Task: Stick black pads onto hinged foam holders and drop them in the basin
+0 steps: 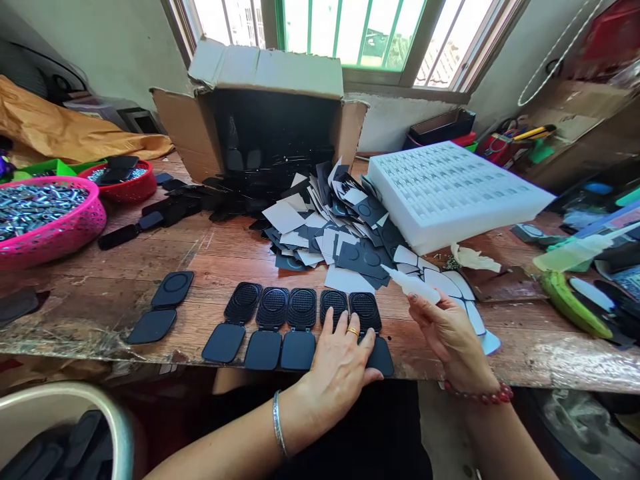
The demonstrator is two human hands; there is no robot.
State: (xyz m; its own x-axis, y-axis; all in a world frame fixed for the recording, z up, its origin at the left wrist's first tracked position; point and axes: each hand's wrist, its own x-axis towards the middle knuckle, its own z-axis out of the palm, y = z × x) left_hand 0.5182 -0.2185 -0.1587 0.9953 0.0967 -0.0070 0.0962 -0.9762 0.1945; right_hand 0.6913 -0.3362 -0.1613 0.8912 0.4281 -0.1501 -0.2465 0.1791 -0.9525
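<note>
My left hand (340, 357) lies with its fingers stretched over the right end of a row of black hinged plates (299, 350) along the table's front edge. Each plate is unfolded flat, a ridged half with ring marks at the back and a smooth half in front. Its fingertips rest on the two rightmost ridged halves, and the hand partly hides the smooth halves below. Wrapped around a small white squeeze bottle (419, 288) is my right hand (455, 337); the bottle's thin nozzle points left. A separate hinged plate (165, 303) lies to the left.
Behind the row spreads a heap of black and white cards (325, 233), with an open cardboard box (185, 133) beyond. A white foam tray (425, 227) leans at right. Metal parts fill a pink basket (75, 230). A green squeeze bottle (575, 252) lies far right.
</note>
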